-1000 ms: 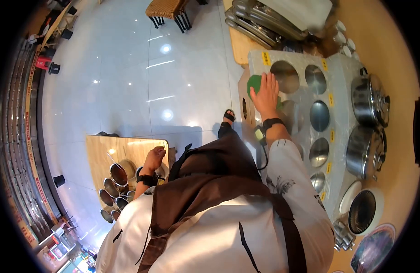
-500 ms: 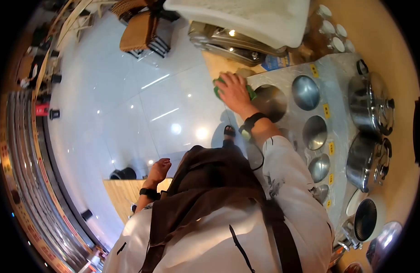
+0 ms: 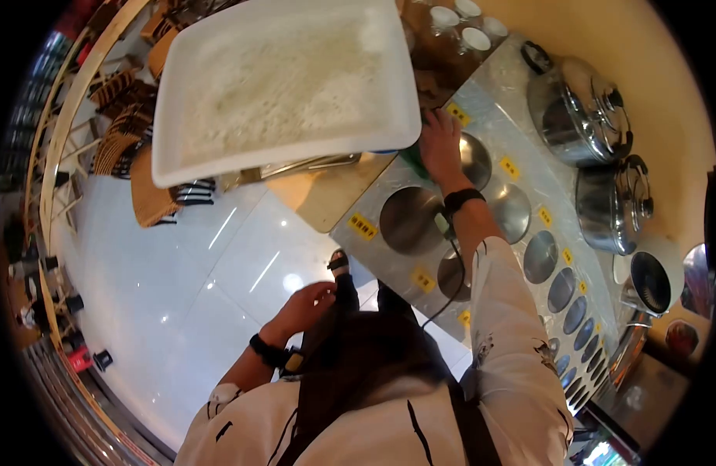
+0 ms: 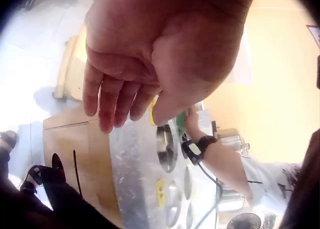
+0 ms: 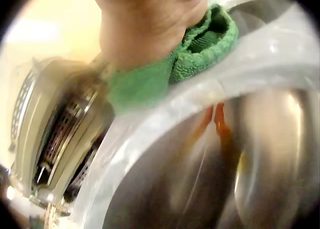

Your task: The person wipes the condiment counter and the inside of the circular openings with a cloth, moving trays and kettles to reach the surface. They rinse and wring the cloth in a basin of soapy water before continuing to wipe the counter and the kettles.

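My right hand (image 3: 442,146) holds a bunched green cloth (image 5: 207,44) against the plastic-covered counter (image 3: 389,190), close by the sunken round metal wells. In the right wrist view the cloth folds up beside the palm, and the fingertips are hidden. A large steel well (image 3: 411,221) opens just nearer to me, and a smaller well (image 3: 474,161) lies right of the hand. My left hand (image 3: 300,311) hangs in front of the apron, over the floor, with nothing in it. Its palm and loosely bent fingers (image 4: 122,96) show in the left wrist view.
A big white tub (image 3: 288,85) of foamy liquid stands beyond the counter's far end, above stacked metal trays. Two lidded steel pots (image 3: 579,113) line the right side. Yellow labels (image 3: 363,226) mark the wells. Woven chairs (image 3: 152,190) stand at far left.
My right hand has carried the cloth from the counter's left edge across its far end to the right. The view has turned and moved forward, bringing the tub fully in. The left hand stays empty.
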A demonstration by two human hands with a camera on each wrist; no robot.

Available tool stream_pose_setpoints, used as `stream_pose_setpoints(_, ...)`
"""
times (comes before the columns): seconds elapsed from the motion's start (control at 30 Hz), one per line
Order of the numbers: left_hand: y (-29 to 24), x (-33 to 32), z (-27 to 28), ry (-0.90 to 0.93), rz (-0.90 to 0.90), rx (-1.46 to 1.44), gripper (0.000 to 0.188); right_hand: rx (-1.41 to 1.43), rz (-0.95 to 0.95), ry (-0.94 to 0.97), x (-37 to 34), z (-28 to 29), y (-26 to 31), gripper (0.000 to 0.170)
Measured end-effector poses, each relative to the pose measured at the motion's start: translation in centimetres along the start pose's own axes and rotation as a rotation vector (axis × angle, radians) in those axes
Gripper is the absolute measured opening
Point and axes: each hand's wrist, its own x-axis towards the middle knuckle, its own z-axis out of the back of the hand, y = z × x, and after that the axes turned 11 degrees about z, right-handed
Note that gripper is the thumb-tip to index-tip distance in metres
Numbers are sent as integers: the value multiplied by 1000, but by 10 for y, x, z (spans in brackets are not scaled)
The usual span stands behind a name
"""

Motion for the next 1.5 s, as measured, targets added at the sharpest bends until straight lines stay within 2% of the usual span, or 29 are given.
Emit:
stream_pose_setpoints(0.07, -19, -10, 19, 50, -11, 8, 31, -68, -65, -5, 8, -4, -24, 27)
stream_pose_setpoints(0.13, -31, -24, 47, 26, 53, 48, 31, -136, -125, 4, 14, -20, -52, 30)
stream_pose_setpoints(0.2, -20, -40, 75, -31, 15, -26, 30, -176, -116, 4, 19, -23, -68, 33)
stream_pose_setpoints(0.3, -3, -73, 120, -46, 252, -155, 29, -129, -114, 62, 25, -22, -68, 31)
stream_pose_setpoints(0.4, -33, -89, 147, -54, 359, -34, 30, -138, -91, 138, 21, -12, -70, 32)
stream_pose_setpoints(0.47, -51, -79, 143, -57, 321, -46, 30, -207, -4, 133, 16, -8, -75, 23)
stream_pose_setpoints(0.6, -76, -21, 92, 104, 98, 30, 33, -178, -19, 198, -25, 13, -92, 24)
stream_pose_setpoints(0.67, -90, 14, 62, 31, -122, 317, 35, -192, -105, 371, -56, 30, -97, 23)
stream_pose_setpoints(0.7, -91, 31, 49, -31, -255, 368, 38, -200, -106, 374, -71, 38, -102, 23)
stream_pose_setpoints(0.73, -89, 45, 37, -95, -383, 414, 41, -178, -160, 338, -87, 45, -105, 22)
stream_pose_setpoints(0.8, -92, 69, 21, -139, -451, 410, 43, -156, -212, 300, -115, 58, -108, 21)
stream_pose_setpoints(0.87, -92, 86, 14, -187, -525, 415, 46, -202, -371, 396, -141, 69, -113, 18)
stream_pose_setpoints(0.93, -89, 97, 9, -261, -526, 428, 50, -338, -414, 485, -192, 82, -126, 14)
stream_pose_setpoints(1.0, -79, 109, 5, -300, -499, 467, 52, -367, -683, 655, -259, 107, -145, 16)
stream_pose_setpoints(1.03, -76, 115, 3, -348, -460, 502, 54, -264, -883, 855, -279, 138, -149, 20)
stream_pose_setpoints(1.07, -76, 119, 0, -345, -472, 503, 54, -309, -982, 930, -331, 155, -157, 18)
stream_pose_setpoints(1.1, -78, 123, -3, -324, -443, 493, 58, -388, -1074, 840, -386, 177, -153, 21)
stream_pose_setpoints(1.13, -80, 128, -5, -306, -416, 483, 62, -340, -1188, 898, -419, 209, -147, 22)
stream_pose_setpoints(1.17, -82, 135, -10, -305, -429, 485, 62, -353, -1210, 1072, -444, 236, -143, 23)
stream_pose_setpoints(1.23, -83, 145, -20, -357, -369, 450, 66, -340, -1206, 925, -539, 269, -137, 24)
stream_pose_setpoints(1.3, -84, 155, -28, -410, -351, 485, 68, -298, -1245, 879, -563, 285, -119, 25)
stream_pose_setpoints(1.37, -88, 167, -34, -469, -344, 515, 69, 40, -1432, 133, -539, 292, -89, 28)
stream_pose_setpoints(1.4, -87, 171, -37, -523, -278, 527, 66, 33, -1379, 1, -518, 286, -80, 31)
stream_pose_setpoints(1.43, -88, 174, -40, -577, -212, 538, 63, 11, -1432, -46, -468, 285, -66, 32)
stream_pose_setpoints(1.47, -89, 176, -42, -574, -217, 542, 63, 117, -1384, -267, -454, 267, -66, 32)
stream_pose_setpoints(1.5, -90, 177, -43, -583, -179, 555, 60, 240, -1535, -391, -400, 264, -59, 33)
